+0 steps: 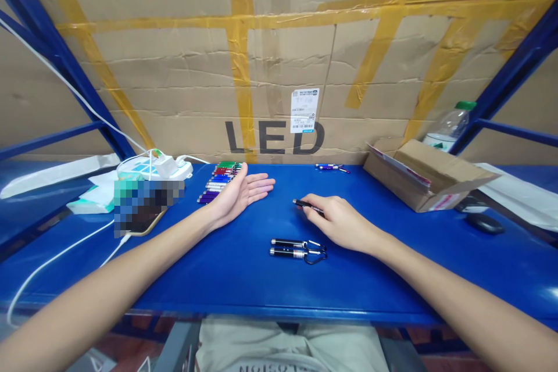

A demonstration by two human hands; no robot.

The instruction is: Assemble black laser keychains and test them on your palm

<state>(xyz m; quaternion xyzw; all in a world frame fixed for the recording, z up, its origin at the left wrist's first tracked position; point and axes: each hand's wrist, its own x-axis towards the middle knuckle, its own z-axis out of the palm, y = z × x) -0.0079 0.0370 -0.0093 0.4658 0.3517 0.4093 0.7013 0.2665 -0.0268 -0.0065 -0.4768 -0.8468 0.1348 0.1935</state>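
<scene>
- On the surface (414, 279), centre-right, what did the right hand (344, 224) have?
- A black keychain light (305, 204), fingers closed over its rear, tip poking left, resting on the surface.
- Left hand (239, 192)?
- Open flat, palm up, empty, just beside the row of coloured lights (220, 181).
- Grip okay?
- Shallow, I judged; pinching nearer the middle would've steadied it, clear of the two black lights (296, 248) nearby.

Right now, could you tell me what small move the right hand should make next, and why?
Probably pinch the black penlight with the right hand and lift it: the fingertips rest on it, and the left hand lies open, palm up.
</scene>
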